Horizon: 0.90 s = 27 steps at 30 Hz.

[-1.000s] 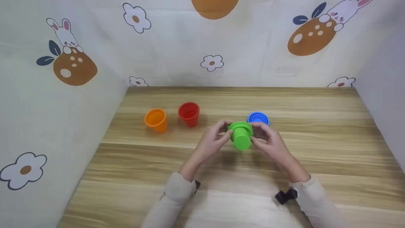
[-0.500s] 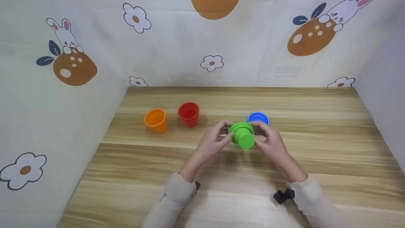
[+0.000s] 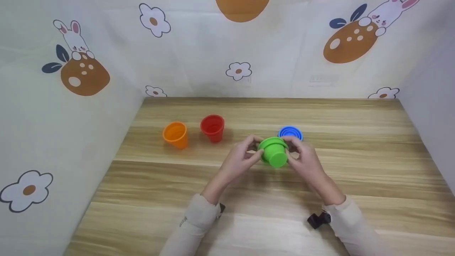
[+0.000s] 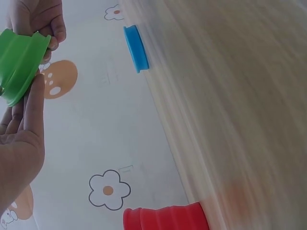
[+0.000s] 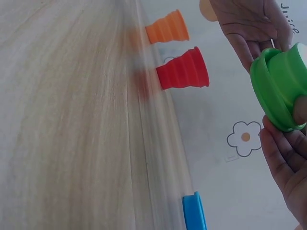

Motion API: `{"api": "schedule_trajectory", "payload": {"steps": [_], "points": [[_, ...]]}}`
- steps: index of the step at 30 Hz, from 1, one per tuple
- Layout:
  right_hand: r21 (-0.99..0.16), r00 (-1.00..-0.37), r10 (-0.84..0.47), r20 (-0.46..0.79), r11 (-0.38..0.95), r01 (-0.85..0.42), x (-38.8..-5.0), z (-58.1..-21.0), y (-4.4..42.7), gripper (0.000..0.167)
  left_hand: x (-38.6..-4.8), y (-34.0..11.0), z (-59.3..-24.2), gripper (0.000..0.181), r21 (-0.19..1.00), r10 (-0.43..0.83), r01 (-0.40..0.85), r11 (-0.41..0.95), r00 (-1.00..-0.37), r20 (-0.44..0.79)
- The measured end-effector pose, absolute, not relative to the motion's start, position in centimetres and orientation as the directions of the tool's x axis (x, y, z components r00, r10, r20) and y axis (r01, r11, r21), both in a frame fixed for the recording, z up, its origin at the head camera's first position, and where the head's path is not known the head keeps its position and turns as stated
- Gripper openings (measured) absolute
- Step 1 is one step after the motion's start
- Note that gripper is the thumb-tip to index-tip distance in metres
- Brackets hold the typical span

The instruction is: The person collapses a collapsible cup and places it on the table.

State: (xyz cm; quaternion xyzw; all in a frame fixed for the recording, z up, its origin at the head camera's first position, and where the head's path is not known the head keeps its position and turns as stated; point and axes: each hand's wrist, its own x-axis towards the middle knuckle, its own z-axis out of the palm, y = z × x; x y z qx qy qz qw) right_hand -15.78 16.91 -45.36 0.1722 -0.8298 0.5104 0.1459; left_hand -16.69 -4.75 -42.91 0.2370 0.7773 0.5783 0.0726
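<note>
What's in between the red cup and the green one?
In the head view, the left hand: it grips the green cup, with bare tabletop between that hand and the red cup.

"Where does the light fall?"

"Soft and seemingly from overhead, it leaves whitish glare across the near part of the tabletop [image 3: 263,227], with faint, blurry-edged shadows beneath the left hand [image 3: 237,158] and right hand [image 3: 307,160]."

"And from the wrists?"

"Dimmer and greyer. The tabletop's grain smears, a hazy red reflection lies beside the red cup [image 4: 165,219], yet the printed flower [image 5: 245,137] reads crisply."
</note>
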Motion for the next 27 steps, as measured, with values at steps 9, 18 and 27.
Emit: {"api": "schedule_trajectory", "payload": {"steps": [9,18,27], "points": [[-0.918,-0.919,-0.230,0.322,0.162,-0.362,-15.6,-45.2,17.7,0.034,-16.7,-4.7,-42.7,0.029,0.933,0.459,0.274,0.235,-0.877,0.142],[-0.940,-0.827,-0.453,0.334,-0.101,-0.325,-15.7,-44.8,18.7,0.039,-16.7,-4.4,-42.7,0.028,0.925,0.496,0.277,0.260,-0.860,0.118],[-0.973,-0.849,-0.493,0.192,0.015,-0.228,-15.7,-44.6,19.0,0.040,-16.8,-5.0,-42.8,0.026,0.885,0.558,0.309,0.349,-0.827,0.069]]}}
